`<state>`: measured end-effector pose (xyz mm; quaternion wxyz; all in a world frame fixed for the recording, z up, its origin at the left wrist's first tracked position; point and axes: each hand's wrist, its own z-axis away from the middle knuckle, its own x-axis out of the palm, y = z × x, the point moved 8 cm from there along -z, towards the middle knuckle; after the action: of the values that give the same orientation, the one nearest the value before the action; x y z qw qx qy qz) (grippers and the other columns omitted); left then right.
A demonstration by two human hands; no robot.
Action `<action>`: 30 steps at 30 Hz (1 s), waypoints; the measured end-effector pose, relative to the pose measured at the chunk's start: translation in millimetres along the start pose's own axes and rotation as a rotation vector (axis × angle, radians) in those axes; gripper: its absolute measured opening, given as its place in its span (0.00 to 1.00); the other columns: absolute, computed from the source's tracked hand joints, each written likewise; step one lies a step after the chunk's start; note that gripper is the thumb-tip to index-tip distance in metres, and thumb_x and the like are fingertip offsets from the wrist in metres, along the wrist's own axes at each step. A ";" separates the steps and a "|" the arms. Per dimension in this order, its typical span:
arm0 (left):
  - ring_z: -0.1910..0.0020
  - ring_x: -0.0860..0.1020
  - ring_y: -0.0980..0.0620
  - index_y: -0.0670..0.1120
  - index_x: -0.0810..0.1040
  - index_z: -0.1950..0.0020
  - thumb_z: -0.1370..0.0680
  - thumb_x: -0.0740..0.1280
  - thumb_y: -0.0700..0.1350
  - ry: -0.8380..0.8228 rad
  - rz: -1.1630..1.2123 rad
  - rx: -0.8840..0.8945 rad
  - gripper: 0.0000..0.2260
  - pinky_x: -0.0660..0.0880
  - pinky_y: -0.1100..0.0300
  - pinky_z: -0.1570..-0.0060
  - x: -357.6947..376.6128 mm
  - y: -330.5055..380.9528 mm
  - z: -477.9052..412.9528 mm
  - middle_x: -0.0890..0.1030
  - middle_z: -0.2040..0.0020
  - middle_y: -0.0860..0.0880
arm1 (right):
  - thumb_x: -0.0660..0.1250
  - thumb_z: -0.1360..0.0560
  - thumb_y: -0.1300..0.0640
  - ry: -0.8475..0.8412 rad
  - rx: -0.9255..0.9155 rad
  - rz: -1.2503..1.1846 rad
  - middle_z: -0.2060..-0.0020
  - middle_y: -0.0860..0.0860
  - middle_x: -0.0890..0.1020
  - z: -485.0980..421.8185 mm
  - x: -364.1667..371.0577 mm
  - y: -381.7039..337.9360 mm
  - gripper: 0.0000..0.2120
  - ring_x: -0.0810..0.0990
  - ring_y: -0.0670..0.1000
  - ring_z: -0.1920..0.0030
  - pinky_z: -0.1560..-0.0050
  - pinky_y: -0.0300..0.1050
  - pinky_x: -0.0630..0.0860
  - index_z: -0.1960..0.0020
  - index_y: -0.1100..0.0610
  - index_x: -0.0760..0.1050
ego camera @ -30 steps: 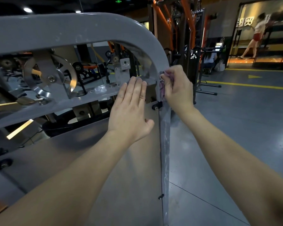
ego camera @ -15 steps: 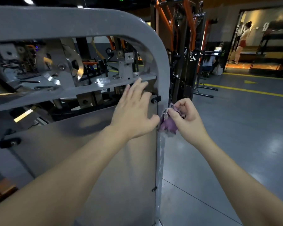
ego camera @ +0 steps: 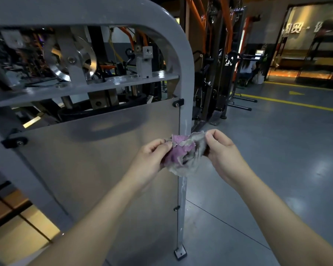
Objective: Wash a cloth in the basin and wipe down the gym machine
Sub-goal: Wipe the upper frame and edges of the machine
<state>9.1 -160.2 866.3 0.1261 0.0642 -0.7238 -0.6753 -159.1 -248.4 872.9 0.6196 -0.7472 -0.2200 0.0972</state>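
Both hands hold the cloth (ego camera: 183, 154) in front of the gym machine (ego camera: 108, 150) — left hand (ego camera: 152, 158) pinches its left edge, right hand (ego camera: 222, 150) pinches the right edge. Cloth is crumpled, purple and grey, held in the air just off the machine's grey upright post (ego camera: 183, 198). Machine panel is plain metal, with a shiny pulley (ego camera: 73, 58) above. Pale characters on the far wall sign (ego camera: 294, 28) — too blurred to read. Grey floor (ego camera: 277, 160) with yellow line (ego camera: 296, 104).
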 end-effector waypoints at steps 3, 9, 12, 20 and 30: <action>0.60 0.79 0.50 0.41 0.80 0.49 0.16 0.65 0.41 -0.002 0.021 -0.086 0.06 0.80 0.59 0.59 10.8 -11.9 3.3 0.81 0.56 0.43 | 0.60 0.14 0.54 0.081 0.065 -0.006 0.59 0.55 0.76 7.5 -5.0 -1.0 0.12 0.74 0.52 0.58 0.59 0.47 0.71 0.55 0.55 0.71; 0.67 0.79 0.49 0.46 0.74 0.62 0.22 0.73 0.42 -0.013 0.077 -0.081 0.11 0.80 0.56 0.63 31.7 -18.0 9.1 0.80 0.64 0.45 | 0.72 0.23 0.43 -0.062 0.019 0.436 0.56 0.45 0.81 26.4 -14.4 -6.8 0.22 0.79 0.39 0.60 0.56 0.35 0.73 0.38 0.48 0.65; 0.69 0.78 0.48 0.46 0.72 0.63 0.25 0.73 0.45 -0.058 0.113 -0.088 0.12 0.78 0.55 0.64 44.5 -12.8 12.3 0.79 0.65 0.43 | 0.75 0.23 0.53 -0.143 -0.053 0.518 0.60 0.40 0.79 32.5 -16.0 -9.2 0.18 0.76 0.40 0.63 0.59 0.35 0.73 0.42 0.51 0.69; 0.49 0.82 0.40 0.39 0.74 0.40 0.15 0.60 0.49 -0.023 0.153 -0.160 0.13 0.80 0.43 0.42 53.5 -13.7 6.3 0.85 0.46 0.37 | 0.61 0.19 0.71 -0.062 -0.004 0.248 0.54 0.58 0.82 38.2 -51.1 -14.8 0.16 0.77 0.53 0.62 0.66 0.46 0.72 0.44 0.50 0.73; 0.57 0.84 0.51 0.43 0.75 0.48 0.16 0.65 0.51 0.086 -0.100 -0.086 0.11 0.82 0.56 0.61 58.3 1.1 -0.2 0.84 0.52 0.45 | 0.72 0.22 0.62 -0.243 0.223 0.081 0.61 0.52 0.81 46.3 -34.7 12.4 0.22 0.80 0.54 0.63 0.67 0.47 0.76 0.31 0.51 0.71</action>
<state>-46.7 -175.6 873.0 0.1258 0.1236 -0.6841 -0.7077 -206.5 -224.8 846.5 0.6629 -0.6649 -0.2508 0.2355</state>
